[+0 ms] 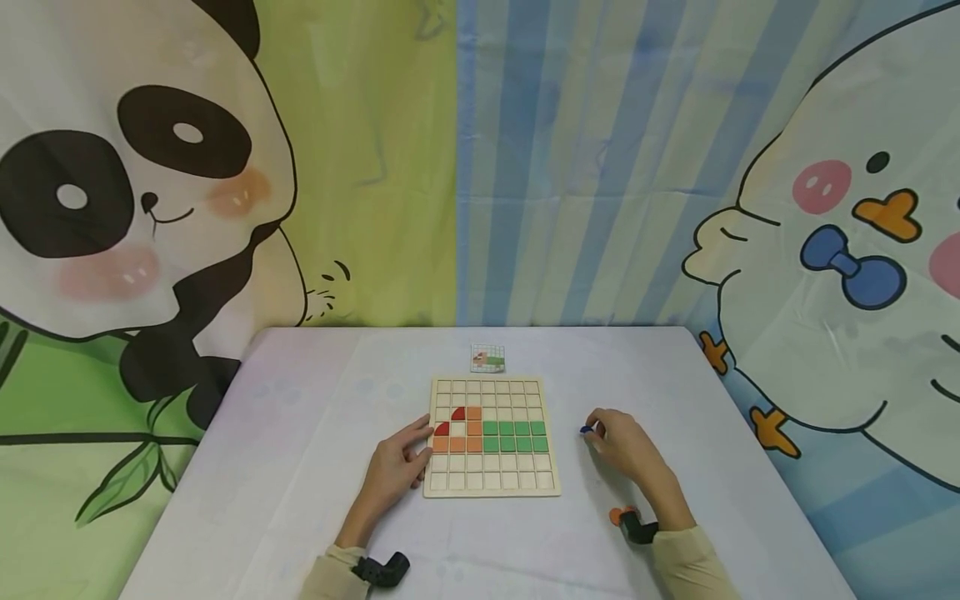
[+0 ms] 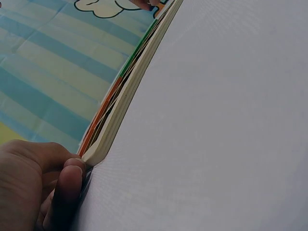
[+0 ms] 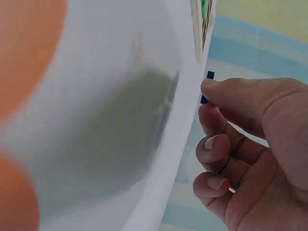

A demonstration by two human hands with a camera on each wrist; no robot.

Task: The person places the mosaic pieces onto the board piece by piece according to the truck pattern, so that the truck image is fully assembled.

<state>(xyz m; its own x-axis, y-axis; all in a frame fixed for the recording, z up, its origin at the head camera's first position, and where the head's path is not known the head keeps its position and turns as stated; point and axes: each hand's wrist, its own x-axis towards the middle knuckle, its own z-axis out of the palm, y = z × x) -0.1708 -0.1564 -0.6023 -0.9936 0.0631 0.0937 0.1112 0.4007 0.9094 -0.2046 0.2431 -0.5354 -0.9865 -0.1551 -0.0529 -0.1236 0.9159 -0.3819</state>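
A square wooden grid board [image 1: 491, 481] lies on the table, with rows of shallow cells. Two red curved pieces [image 1: 459, 414], several orange squares [image 1: 474, 429] and two rows of green squares [image 1: 522, 444] fill part of it. At the board's left edge, my left hand [image 1: 393, 462] holds the rim; the left wrist view has thumb and finger pinching a corner. To the right of the board, my right hand [image 1: 621, 439] pinches a small blue piece [image 3: 210, 75] between thumb and index finger. The other fingers are curled, and the thumb partly covers the piece.
Behind the board lies a small picture card [image 1: 487, 358] with a coloured grid pattern. Black wrist cameras [image 1: 381, 570] sit at both cuffs, with orange rounded shapes [image 1: 617, 516] beside the right one. Printed curtains stand past the white table's [image 1: 315, 383] far edge.
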